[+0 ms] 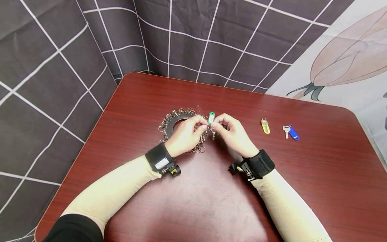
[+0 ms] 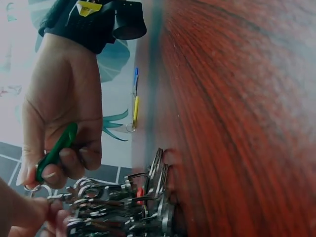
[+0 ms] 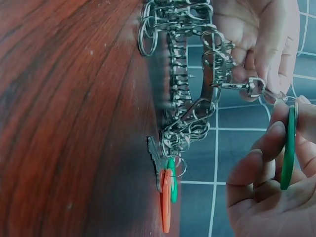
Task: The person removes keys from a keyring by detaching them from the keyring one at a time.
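A: What are the hands doing?

B: The right hand [image 1: 231, 129] pinches a green key tag [image 1: 211, 117] between thumb and fingers. The left hand [image 1: 185, 133] pinches a small swivel clasp [image 3: 254, 87] on the ring of key clips [image 1: 176, 118], which lies on the tabletop [image 1: 317, 168] under the left hand.

A: Is the tag hooked on?

B: I judge it about at the point of joining. In the right wrist view the tag's split ring meets the clasp, but I cannot tell whether it is through.

A: Anything else attached?

B: An orange tag [image 3: 166, 200] and another green tag [image 3: 173, 180] already hang from the clips. A yellow key tag [image 1: 265, 126] and a blue key tag [image 1: 292, 133] lie loose to the right, well apart from the ring, so they look left to do.
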Motion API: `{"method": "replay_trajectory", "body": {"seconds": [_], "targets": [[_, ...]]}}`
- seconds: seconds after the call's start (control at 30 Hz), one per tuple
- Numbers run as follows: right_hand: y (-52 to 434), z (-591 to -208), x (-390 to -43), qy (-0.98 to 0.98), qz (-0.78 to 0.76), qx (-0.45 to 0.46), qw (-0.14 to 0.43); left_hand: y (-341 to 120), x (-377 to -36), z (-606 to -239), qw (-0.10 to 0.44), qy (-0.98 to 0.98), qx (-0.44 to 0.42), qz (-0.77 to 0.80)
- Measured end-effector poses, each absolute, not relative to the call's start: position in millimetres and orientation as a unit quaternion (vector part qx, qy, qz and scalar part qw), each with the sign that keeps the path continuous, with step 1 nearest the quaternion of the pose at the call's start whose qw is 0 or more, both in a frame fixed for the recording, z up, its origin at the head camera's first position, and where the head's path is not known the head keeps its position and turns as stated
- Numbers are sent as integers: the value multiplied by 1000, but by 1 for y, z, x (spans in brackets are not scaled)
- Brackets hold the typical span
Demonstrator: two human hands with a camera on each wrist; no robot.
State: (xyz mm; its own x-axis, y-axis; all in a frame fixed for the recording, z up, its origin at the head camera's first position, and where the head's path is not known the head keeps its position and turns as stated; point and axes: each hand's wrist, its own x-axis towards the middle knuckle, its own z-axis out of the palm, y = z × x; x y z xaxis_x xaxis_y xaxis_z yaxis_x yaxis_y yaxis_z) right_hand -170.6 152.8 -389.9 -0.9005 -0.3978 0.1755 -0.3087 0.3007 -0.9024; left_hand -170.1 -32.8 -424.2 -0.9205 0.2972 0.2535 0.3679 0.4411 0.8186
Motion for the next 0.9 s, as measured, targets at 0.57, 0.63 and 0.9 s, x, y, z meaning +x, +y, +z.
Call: {"method": "replay_trajectory", "body": {"seconds": [0.57, 0.63, 0.9], "targets": [[153, -400, -173, 790, -567, -227, 61, -32, -174, -423, -10, -766, -146, -626], [151, -395, -170, 788, -570, -224, 61, -32, -174, -424, -20, -752, -140, -644], [152, -394, -169, 785, -573, -226, 64, -30, -173, -425, -37, -733, -122, -668]]}}
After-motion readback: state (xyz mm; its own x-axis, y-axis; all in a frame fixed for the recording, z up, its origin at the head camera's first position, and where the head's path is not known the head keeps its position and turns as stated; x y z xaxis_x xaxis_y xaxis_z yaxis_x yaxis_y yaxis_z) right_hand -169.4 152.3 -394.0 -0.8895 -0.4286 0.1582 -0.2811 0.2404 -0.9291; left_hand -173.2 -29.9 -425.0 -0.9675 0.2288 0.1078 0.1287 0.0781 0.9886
